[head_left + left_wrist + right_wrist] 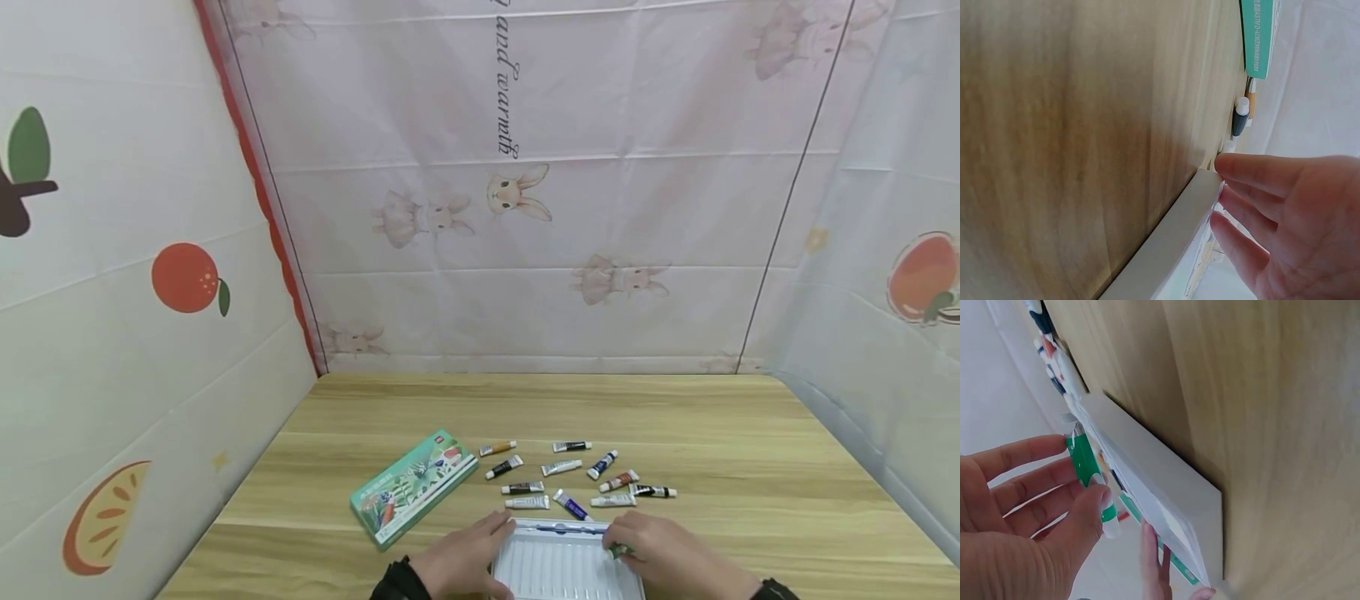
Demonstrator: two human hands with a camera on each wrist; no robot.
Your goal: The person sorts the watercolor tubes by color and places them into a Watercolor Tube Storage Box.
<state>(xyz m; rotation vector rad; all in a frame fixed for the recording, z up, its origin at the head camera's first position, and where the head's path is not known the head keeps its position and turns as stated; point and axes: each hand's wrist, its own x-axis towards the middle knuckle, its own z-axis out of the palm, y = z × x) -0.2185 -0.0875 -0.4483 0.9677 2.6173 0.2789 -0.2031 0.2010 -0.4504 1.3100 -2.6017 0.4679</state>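
Note:
A white plastic tray (557, 575) with ridged slots lies at the table's near edge in the head view. A slim blue item (562, 529) rests in its far groove. My left hand (468, 557) is at the tray's left side, its fingers fairly straight against the edge in the left wrist view. A green paint tube (1085, 459) is pinched between thumb and fingers of my right hand (663, 554), above the tray's right side. Most of that tube is hidden by the hand in the head view.
Beyond the tray several paint tubes lie scattered, among them a purple tube (572, 505), a brown tube (618, 481) and an ochre tube (497, 448). To their left is a green box (414, 487). Printed cloth walls (465, 325) surround the wooden table (300, 500).

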